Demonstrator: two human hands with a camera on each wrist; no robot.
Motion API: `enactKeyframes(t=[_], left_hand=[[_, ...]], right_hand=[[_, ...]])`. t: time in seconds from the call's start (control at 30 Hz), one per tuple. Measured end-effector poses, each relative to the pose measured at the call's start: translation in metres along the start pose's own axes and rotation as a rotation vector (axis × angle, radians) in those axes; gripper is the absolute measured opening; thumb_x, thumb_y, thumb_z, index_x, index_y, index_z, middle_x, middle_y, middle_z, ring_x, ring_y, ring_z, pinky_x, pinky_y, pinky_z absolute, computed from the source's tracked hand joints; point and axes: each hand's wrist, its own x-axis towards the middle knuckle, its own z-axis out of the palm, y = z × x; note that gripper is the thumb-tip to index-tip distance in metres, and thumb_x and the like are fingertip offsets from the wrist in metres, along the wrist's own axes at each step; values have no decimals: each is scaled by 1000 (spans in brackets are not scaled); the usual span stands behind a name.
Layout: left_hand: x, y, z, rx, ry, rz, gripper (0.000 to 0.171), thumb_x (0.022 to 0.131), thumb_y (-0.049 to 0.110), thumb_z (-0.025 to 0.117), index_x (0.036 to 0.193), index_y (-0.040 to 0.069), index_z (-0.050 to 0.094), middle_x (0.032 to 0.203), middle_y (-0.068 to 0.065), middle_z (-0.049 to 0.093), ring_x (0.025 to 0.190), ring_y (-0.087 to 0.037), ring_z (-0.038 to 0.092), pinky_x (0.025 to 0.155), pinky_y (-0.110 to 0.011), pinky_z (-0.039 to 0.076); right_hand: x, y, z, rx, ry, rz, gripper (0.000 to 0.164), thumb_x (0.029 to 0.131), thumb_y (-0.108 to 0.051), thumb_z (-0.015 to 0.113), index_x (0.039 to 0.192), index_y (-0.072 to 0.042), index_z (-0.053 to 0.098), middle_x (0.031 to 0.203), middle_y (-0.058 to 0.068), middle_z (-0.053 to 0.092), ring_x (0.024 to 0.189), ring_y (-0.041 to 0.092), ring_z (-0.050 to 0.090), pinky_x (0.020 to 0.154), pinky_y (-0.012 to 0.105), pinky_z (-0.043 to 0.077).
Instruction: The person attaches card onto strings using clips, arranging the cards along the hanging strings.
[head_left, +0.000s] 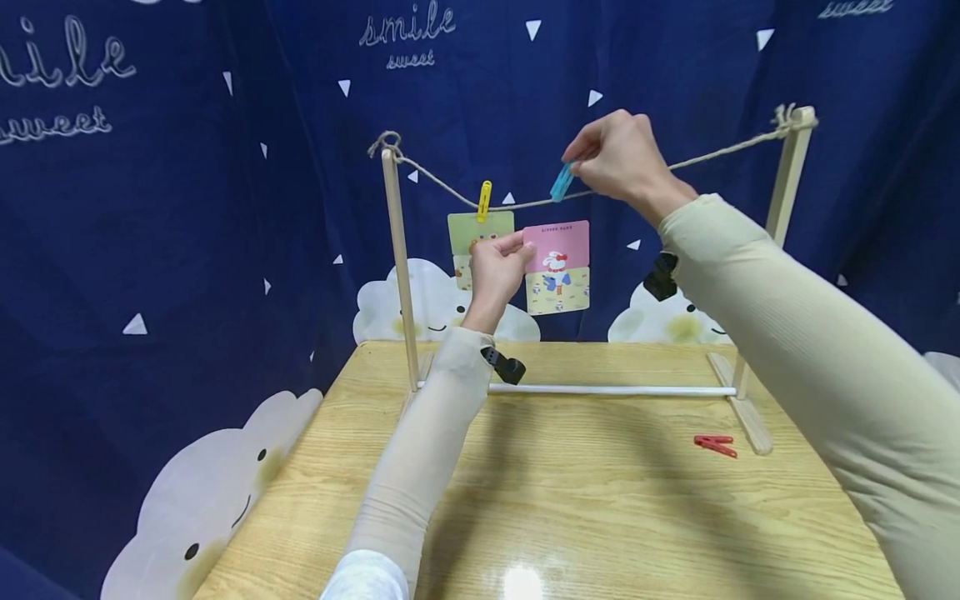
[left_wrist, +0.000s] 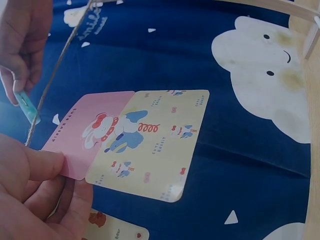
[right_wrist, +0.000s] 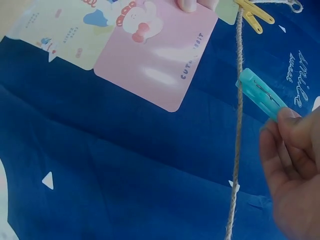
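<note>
My left hand [head_left: 497,275] pinches the left edge of a pink and yellow rabbit card [head_left: 557,271], held just below a sagging rope [head_left: 536,203]. In my right hand [head_left: 622,158] is a blue clothespin [right_wrist: 261,93], pinched at its handle end. The tip of that clothespin meets the rope, above the card and apart from it; whether it grips the rope I cannot tell. Left of the rabbit card, a green-topped card [head_left: 480,223] hangs from the rope by a yellow clothespin [head_left: 484,200], partly hidden behind my left hand.
Two wooden posts, the left post [head_left: 401,267] and the right post [head_left: 791,175], carry the rope. A white rod [head_left: 622,390] joins them low down. On the wooden table [head_left: 585,483], a red clothespin [head_left: 715,445] lies near the right foot. Behind hangs a dark blue curtain [head_left: 300,167].
</note>
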Motion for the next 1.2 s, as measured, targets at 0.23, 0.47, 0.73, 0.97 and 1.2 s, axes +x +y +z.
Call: enactKeyframes(t=[0.23,0.47,0.73,0.97,1.2], left_hand=[[0,0,-1,-6,5,4,26,94,17,78,120,13,79,108,-3,79,105,-11,72,83,-24,59],[0,0,-1,-16,7,19,23,95,16,76,118,11,79,106,-4,79,91,-11,75,77,-26,60],[3,3,1,-22,15,34,22,96,17,76,117,13,80,104,-1,80,91,-8,74,79,-26,59],[2,7,-1,-33,12,39,23,96,17,76,118,13,80,106,-1,79,92,-8,74,80,-25,59],[4,11,0,-38,11,45,23,96,17,76,118,13,79,108,-2,79,93,-9,74,81,-24,59]], right_hand=[[0,0,4,7,-50,40,26,96,-9,62,116,-7,78,112,9,75,98,20,68,90,35,59],[-1,3,5,9,-80,48,25,95,-9,63,115,-7,78,112,9,75,98,21,66,89,36,59],[-1,4,5,12,-112,44,23,98,-11,65,116,-7,78,114,9,73,98,23,66,93,38,58],[-2,5,5,7,-142,27,22,97,-10,66,115,-6,78,109,9,73,97,23,66,93,39,58],[0,4,3,-16,-153,2,22,97,-9,66,115,-6,79,109,11,75,99,24,65,93,41,58]])
